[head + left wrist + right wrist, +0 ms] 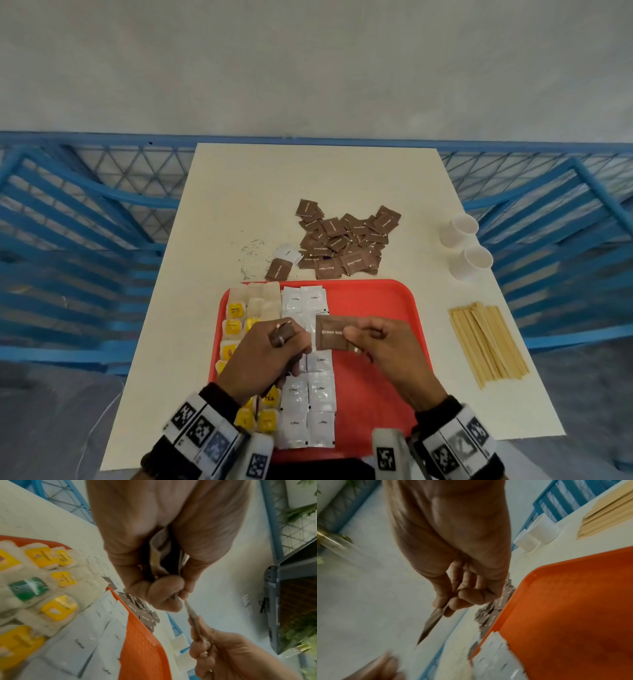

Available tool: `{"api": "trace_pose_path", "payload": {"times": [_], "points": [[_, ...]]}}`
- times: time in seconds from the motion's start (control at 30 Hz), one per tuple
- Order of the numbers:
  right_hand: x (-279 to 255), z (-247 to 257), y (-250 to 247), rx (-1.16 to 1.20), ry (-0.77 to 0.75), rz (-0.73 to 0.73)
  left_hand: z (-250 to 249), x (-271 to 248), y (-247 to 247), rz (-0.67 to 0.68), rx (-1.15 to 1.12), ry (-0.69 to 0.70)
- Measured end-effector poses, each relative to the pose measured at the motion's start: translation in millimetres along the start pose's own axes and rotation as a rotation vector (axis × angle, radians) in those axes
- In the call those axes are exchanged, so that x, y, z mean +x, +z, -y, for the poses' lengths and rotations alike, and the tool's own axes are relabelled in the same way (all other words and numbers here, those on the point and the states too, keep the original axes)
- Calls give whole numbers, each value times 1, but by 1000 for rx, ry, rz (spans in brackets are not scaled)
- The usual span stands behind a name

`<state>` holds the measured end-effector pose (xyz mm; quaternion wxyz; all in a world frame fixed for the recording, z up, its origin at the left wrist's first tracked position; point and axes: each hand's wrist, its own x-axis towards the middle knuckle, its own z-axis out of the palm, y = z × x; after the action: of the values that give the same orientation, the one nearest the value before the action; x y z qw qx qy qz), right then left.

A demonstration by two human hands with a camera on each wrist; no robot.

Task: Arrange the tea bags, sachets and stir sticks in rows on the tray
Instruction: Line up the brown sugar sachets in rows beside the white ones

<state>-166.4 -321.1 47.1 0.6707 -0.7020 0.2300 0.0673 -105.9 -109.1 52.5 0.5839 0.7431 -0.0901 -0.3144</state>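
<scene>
Right hand [383,346]: pinching one flat brown paper sugar sachet [334,334] by its right edge, raised above the red plastic tray [383,301]; judged en route to a new row.
Left hand [270,349]: fingers curled round a small stack of brown sachets [164,555] (count not legible), apparently kept as a feeding supply.
Tray contents: yellow-tagged tea bags [236,329] in left columns, white coffee sachets [320,390] in two columns beside them; right half bare red.
Beyond tray: loose heap of brown sachets [342,240] on the cream table [239,192].
Right of tray: bundle of pale wooden stir sticks [488,342], not yet placed.
</scene>
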Motion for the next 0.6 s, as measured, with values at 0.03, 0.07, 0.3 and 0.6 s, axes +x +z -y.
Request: {"api": "trace_pose_path", "payload": {"times": [0.03,0.07,0.3,0.6], "points": [[15,-8,-5,-54,12,-70,5,1,-1,-25,-5,-29],[33,-18,-11,-128,22,-141,11,1,-3,-51,-12,-54],[136,-54,-18,-467,166,-199,35,-5,-23,-97,26,-146],[157,-57,0,-554,207,-272,40,-6,-30,-91,35,-166]]}}
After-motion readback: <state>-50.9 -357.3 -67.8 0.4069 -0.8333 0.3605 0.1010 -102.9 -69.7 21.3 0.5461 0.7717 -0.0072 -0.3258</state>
